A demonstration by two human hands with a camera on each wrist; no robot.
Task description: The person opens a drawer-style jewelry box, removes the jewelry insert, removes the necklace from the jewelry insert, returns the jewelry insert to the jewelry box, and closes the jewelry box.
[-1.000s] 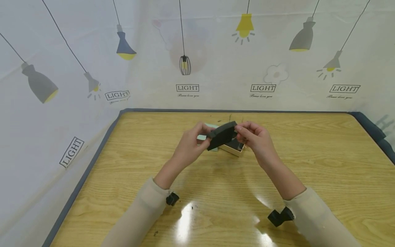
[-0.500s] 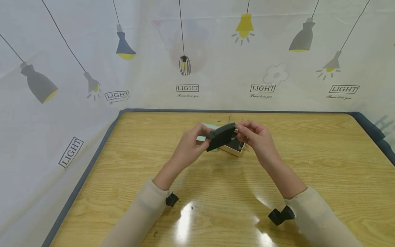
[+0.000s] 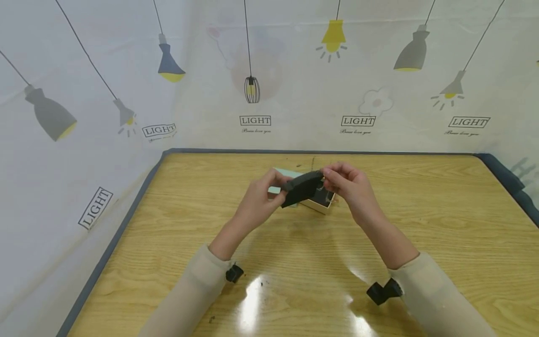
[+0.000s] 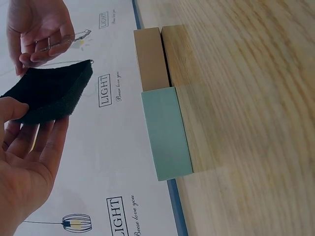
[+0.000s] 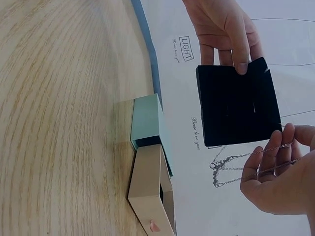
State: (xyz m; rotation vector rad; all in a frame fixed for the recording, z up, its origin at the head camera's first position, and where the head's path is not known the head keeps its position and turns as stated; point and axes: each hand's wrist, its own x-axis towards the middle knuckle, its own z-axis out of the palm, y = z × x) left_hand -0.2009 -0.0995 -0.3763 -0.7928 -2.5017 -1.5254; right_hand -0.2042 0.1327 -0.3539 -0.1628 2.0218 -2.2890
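Note:
A square black foam pad [image 3: 302, 188] is held up in the air, tilted. My left hand [image 3: 260, 200] pinches one edge of it, the thumb on its flat face and the fingers beneath in the right wrist view. At the opposite corner my right hand [image 3: 353, 191] holds a silver chain necklace [image 5: 225, 163]. Its strands run across the fingers, and its ornate middle part hangs below the pad. Thin slits show in the pad's face. One strand reaches the pad's corner in the left wrist view; how it is fixed there I cannot tell.
Behind the pad on the wooden table [image 3: 273, 262] lies a box: a mint-green sleeve [image 5: 146, 118] with a beige drawer [image 5: 145, 177] pulled partly out. The drawer has a pinkish pull tab [image 5: 154, 225]. A white curtain [image 3: 303, 93] with printed lamps stands behind the table's edge.
The pad has dipped slightly, most at its right end. The fingers of my right hand have shifted a little at its corner. My left hand keeps its hold.

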